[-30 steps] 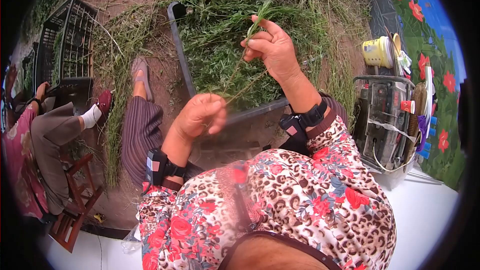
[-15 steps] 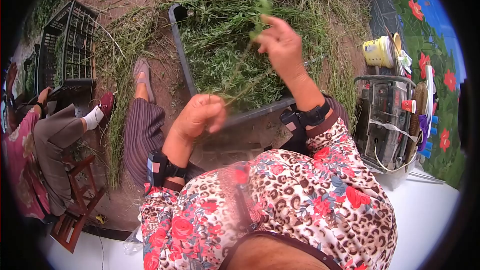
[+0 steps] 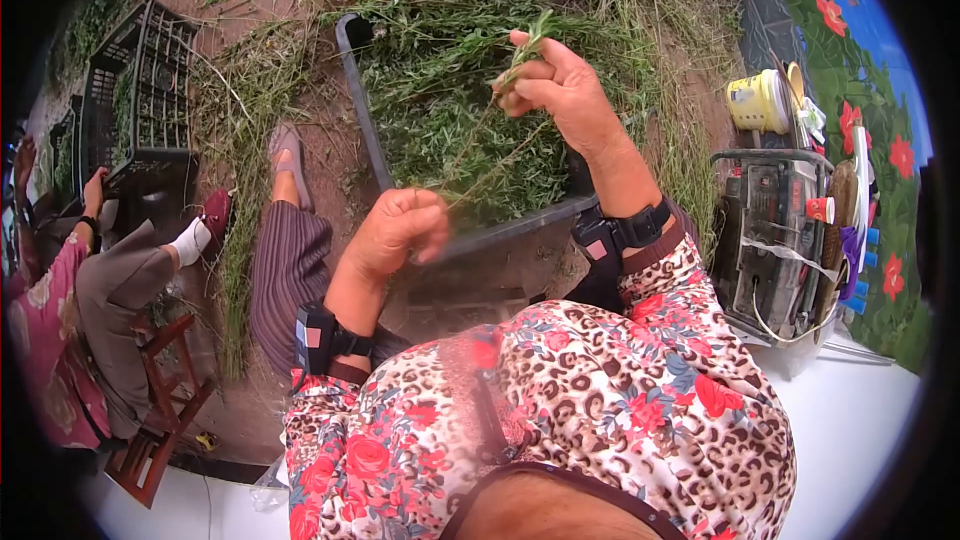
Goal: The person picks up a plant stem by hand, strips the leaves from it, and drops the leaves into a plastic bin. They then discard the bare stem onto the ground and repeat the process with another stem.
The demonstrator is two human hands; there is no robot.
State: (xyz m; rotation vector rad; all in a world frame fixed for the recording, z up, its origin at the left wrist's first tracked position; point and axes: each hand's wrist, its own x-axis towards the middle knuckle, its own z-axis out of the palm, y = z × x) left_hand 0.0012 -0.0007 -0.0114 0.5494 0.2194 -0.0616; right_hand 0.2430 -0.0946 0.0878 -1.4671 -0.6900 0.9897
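Note:
My left hand is closed around the lower ends of thin green stems. Raised above it, my right hand pinches the leafy tip of one stem between thumb and fingers. The stems stretch between the two hands, over a dark crate heaped with cut green herbs. Both wrists wear black bands.
Another person in grey trousers sits at left on a wooden stool by a black lattice crate. Loose stalks litter the ground. At right stand a basket of tools and a yellow tub.
My right hand opened and flicked upward half a second ago, then closed again on a stem tip. My left hand stayed put. The person at left shifted slightly.

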